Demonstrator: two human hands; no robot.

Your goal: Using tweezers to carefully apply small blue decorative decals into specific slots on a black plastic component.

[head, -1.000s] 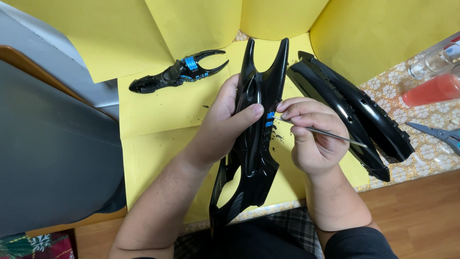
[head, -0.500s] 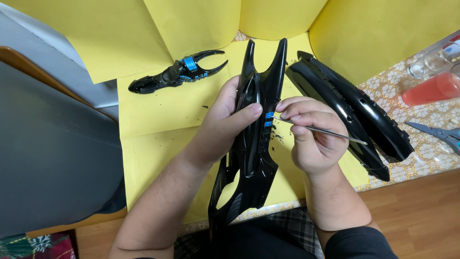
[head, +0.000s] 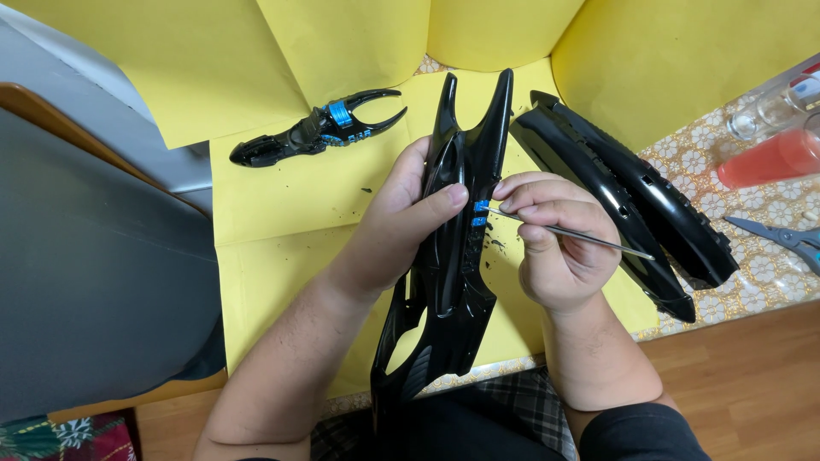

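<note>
Open yellow paper (head: 282, 213) is left free beside the left hand (head: 401, 226); the right hand (head: 555, 248) is hemmed by two black panels (head: 632, 205) lying just beside it.

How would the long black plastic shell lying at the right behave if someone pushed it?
The black shell looks hollow and thin-walled, so probably light. Its glossy surface would likely slide easily on the yellow paper. Being long and curved, it may pivot or rock.

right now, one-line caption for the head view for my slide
Left hand steadies a black model shell while right hand works a thin metal tool at its blue detail.
</note>
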